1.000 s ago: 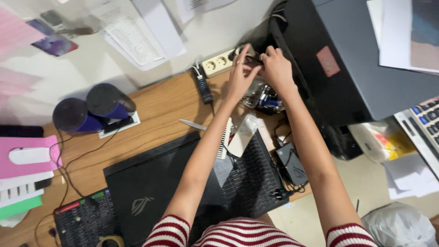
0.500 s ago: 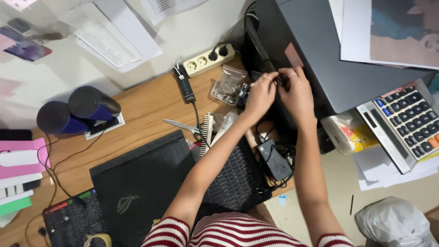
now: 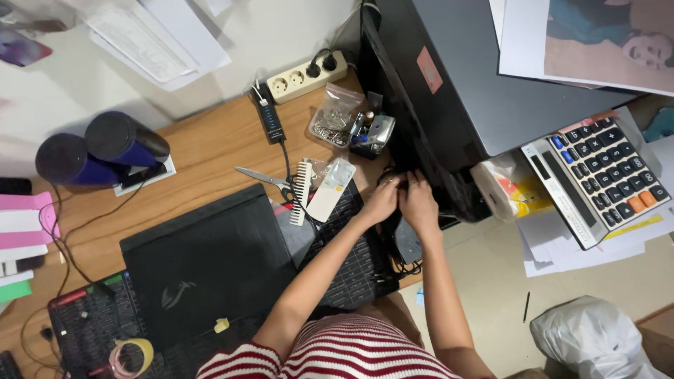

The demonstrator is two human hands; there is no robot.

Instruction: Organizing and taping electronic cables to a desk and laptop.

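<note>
Head view: both hands lower than a second ago, down from the power strip [image 3: 307,75] and the printer's [image 3: 449,105] back edge to the desk edge. Left hand [image 3: 382,201] and right hand [image 3: 419,205] side by side, fingers curled onto a tangle of black cable [image 3: 393,238]; grip itself hidden. Black adapter [image 3: 407,242] just below the fingertips. Beyond the fingers, clear bag [image 3: 335,118] of small metal bits. White plastic bag [image 3: 597,340] below right, contents unseen.

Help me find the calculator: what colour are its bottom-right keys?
Orange, on the calculator, seen clearly in the head view.
</note>
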